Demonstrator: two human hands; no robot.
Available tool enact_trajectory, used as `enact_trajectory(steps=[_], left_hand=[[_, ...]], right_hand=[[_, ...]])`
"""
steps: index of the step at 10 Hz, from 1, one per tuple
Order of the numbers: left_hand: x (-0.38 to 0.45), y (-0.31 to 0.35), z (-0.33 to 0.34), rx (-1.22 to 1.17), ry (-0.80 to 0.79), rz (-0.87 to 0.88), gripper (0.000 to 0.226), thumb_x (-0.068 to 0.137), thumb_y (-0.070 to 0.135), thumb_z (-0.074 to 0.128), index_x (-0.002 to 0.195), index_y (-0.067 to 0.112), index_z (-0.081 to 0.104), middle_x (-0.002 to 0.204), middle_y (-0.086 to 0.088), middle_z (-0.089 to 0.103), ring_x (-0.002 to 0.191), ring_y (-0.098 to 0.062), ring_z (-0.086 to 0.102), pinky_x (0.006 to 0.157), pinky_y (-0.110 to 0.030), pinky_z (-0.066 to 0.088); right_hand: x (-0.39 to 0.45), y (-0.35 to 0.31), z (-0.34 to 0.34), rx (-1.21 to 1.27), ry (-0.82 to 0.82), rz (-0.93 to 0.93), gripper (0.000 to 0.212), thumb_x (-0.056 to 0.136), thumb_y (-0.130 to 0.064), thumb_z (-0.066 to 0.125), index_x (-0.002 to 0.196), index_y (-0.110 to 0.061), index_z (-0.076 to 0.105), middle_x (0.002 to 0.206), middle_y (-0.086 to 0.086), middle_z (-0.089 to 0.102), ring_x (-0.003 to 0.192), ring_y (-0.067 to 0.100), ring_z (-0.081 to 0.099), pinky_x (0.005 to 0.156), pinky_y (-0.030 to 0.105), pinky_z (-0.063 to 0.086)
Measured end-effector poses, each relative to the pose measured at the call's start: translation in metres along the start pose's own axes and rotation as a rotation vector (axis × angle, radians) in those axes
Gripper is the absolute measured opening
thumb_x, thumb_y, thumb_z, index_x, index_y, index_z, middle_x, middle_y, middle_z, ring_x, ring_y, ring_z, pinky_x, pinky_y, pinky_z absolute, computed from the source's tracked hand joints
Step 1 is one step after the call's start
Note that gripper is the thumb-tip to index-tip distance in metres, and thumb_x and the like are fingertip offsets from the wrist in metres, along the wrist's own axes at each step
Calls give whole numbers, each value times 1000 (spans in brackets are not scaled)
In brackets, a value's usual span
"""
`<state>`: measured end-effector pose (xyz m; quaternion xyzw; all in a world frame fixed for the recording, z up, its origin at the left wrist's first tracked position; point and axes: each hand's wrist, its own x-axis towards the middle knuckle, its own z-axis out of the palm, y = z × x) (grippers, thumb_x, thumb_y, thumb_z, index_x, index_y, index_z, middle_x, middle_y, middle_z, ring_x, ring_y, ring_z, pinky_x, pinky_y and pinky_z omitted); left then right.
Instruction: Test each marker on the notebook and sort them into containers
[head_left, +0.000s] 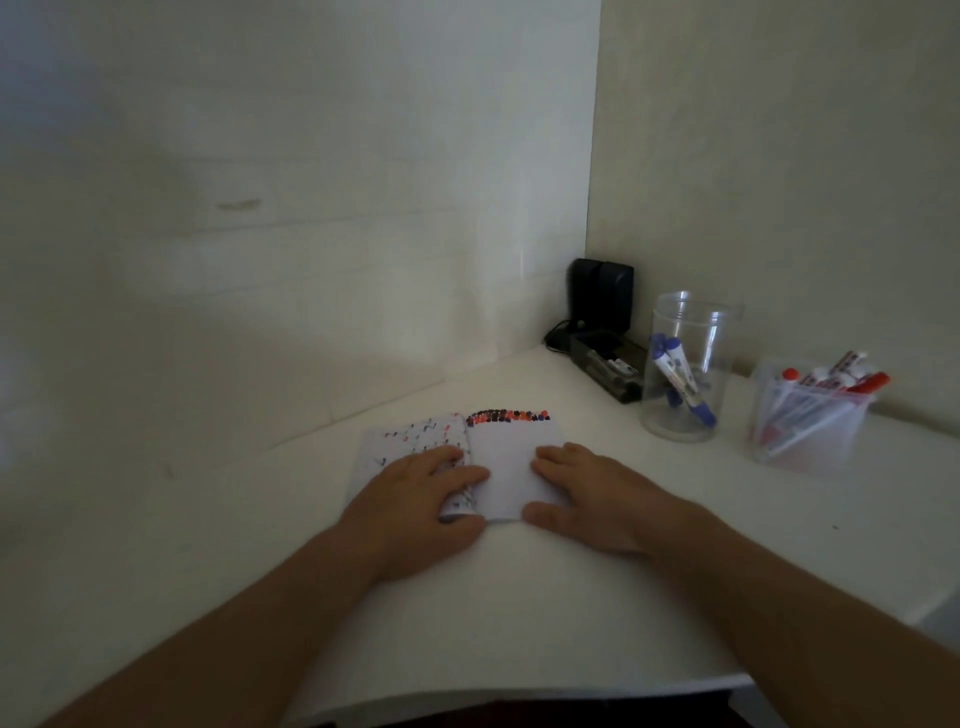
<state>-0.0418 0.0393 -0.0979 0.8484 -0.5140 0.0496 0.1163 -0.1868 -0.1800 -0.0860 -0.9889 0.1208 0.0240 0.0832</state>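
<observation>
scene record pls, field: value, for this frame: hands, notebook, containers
left hand: flat on the notebook's left page, fingers relaxed
right hand: flat on the right page
notebook: open on the white table, marker dabs along the right page's top
round clear jar: blue markers
square clear container: red markers
markers in hand: none

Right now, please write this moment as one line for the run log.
left hand: flat on notebook | right hand: flat on notebook | blue markers: in jar | red markers: in box
</observation>
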Motion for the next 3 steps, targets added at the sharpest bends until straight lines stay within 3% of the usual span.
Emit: enact_trajectory(steps=[1, 2, 3], left_hand=[[0, 1, 2, 59, 61, 13, 61, 89, 67, 45, 147, 51, 40, 158, 12, 35, 144, -13, 31, 118, -29, 22], [-14, 10, 5, 93, 122, -43, 57, 89, 67, 38, 141, 47, 49, 134, 8, 48, 119, -18, 44, 105, -35, 41], [-55, 30, 19, 51, 198, 16, 46, 91, 56, 39, 135, 47, 49, 130, 8, 49, 114, -17, 51, 99, -35, 50]], right_hand=[[-2, -2, 5, -23, 10, 24, 86, 96, -77, 35, 165, -28, 19, 173, -7, 12, 159, 20, 11, 127, 41, 17], [-11, -9, 8, 2, 93, 47, 74, 99, -70, 36, 160, -27, 32, 170, -3, 24, 152, 20, 27, 123, 41, 27], [-34, -15, 12, 99, 118, 43, 65, 100, -64, 42, 154, -27, 42, 167, -5, 30, 149, 15, 33, 122, 34, 30]])
